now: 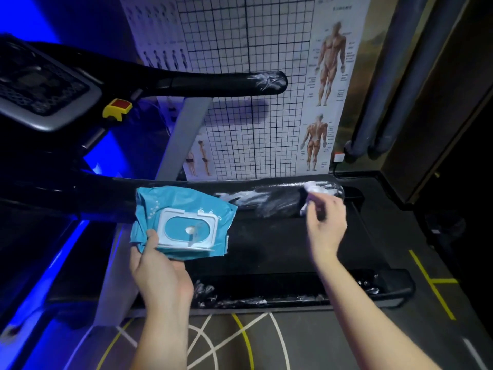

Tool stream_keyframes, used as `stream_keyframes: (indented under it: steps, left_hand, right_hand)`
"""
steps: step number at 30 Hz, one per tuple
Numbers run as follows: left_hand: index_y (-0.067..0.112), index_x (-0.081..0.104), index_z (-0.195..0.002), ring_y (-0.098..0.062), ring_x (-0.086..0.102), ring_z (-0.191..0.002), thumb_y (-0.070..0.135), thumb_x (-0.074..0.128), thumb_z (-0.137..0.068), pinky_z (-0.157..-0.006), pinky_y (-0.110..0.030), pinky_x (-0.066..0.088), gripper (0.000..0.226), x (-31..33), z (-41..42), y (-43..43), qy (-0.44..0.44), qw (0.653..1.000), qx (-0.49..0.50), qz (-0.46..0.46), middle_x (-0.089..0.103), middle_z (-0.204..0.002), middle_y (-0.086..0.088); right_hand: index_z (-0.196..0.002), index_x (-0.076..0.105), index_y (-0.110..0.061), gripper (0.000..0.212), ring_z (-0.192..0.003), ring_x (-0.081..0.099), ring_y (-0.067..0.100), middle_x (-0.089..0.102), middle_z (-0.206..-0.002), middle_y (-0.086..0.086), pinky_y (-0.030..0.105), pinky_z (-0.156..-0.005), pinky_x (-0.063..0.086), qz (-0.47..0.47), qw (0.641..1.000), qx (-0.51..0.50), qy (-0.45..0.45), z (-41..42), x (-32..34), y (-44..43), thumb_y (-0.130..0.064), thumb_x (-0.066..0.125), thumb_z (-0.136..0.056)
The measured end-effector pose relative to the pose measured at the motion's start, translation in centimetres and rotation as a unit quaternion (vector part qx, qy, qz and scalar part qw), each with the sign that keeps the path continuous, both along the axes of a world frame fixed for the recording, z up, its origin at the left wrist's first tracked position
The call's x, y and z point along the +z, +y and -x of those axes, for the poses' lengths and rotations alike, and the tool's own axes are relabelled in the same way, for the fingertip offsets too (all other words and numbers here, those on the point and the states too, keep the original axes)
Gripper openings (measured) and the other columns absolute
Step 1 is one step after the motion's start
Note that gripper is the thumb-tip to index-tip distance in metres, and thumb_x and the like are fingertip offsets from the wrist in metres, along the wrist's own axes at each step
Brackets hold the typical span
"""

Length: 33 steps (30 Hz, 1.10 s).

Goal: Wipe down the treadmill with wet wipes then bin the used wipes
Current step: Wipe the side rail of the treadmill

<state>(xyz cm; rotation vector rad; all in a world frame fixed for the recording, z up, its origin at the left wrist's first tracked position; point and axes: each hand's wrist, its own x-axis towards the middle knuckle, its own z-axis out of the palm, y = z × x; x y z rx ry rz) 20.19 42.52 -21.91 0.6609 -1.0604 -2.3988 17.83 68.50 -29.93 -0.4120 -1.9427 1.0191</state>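
While your right hand point(324, 222) pinches a white wipe point(313, 188) on the streaked near handrail point(266, 198), your left hand point(157, 265) grips the wipe pack point(184, 222). Wiping looks well underway; binning remains.

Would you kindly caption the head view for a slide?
Right hand holds a wet wipe on the treadmill handrail; left hand grips the blue wipes pack.

The near handrail point(93, 194) bars the way across, partly covered by the wipes pack point(186, 206); open room lies between it and the far handrail point(213, 84), cut by a grey upright point(184, 134); the wall chart point(253, 116) closes the back.
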Motion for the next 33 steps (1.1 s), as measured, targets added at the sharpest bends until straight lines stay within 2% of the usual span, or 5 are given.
stream_keyframes:
  steps: [4,14,19,24,33]
  left_hand:
    - [0.016,0.056,-0.146,-0.018,0.07,-0.118,0.009,0.058,-0.103,-0.109,-0.045,0.051,0.043,-0.8,-0.2,-1.2,-0.003,1.0,0.011,-0.006,0.071,-0.131,-0.002]
    - [0.017,0.055,-0.147,-0.024,0.071,-0.116,0.012,0.059,-0.103,-0.104,-0.057,0.053,0.044,-1.0,0.0,-3.5,-0.013,0.999,0.04,0.004,0.071,-0.131,-0.006]
    - [0.016,0.06,-0.142,-0.024,0.07,-0.118,0.012,0.059,-0.103,-0.105,-0.056,0.052,0.039,-1.3,0.6,-4.7,-0.009,0.999,0.048,-0.005,0.07,-0.134,-0.007]
    - [0.02,0.061,-0.139,-0.023,0.07,-0.118,0.014,0.059,-0.102,-0.105,-0.058,0.052,0.038,-2.0,0.2,-5.3,-0.025,0.998,0.057,-0.022,0.071,-0.131,-0.005]
    - [0.019,0.06,-0.142,-0.023,0.074,-0.11,0.016,0.06,-0.102,-0.102,-0.059,0.053,0.04,-1.1,-1.2,-5.9,-0.02,0.998,0.061,-0.027,0.076,-0.121,-0.004]
  right_hand:
    - [-0.104,0.071,-0.012,0.022,-0.099,0.06,0.015,0.062,-0.106,-0.001,0.019,-0.089,0.044,-0.013,1.0,0.015,0.016,2.1,0.7,-1.7,0.001,0.066,-0.087]
    - [-0.125,0.066,-0.013,0.066,-0.108,0.057,0.022,0.061,-0.119,0.001,0.03,-0.095,0.05,-0.188,0.92,0.335,-0.073,3.6,-1.5,-12.7,0.015,0.064,-0.065]
    - [-0.106,0.073,-0.015,0.023,-0.094,0.057,0.02,0.066,-0.103,-0.004,0.022,-0.091,0.04,-0.182,0.964,0.193,-0.02,1.6,-1.5,-8.5,-0.01,0.072,-0.083]
    - [-0.093,0.068,-0.013,0.014,-0.088,0.054,0.018,0.066,-0.091,-0.001,0.024,-0.084,0.041,-0.088,0.992,0.092,0.0,2.5,1.4,-5.7,-0.002,0.073,-0.085]
    - [-0.104,0.065,-0.008,0.03,-0.09,0.055,0.027,0.06,-0.098,0.007,0.036,-0.074,0.049,-0.28,0.903,0.315,-0.082,4.5,-0.9,-15.5,0.003,0.068,-0.077]
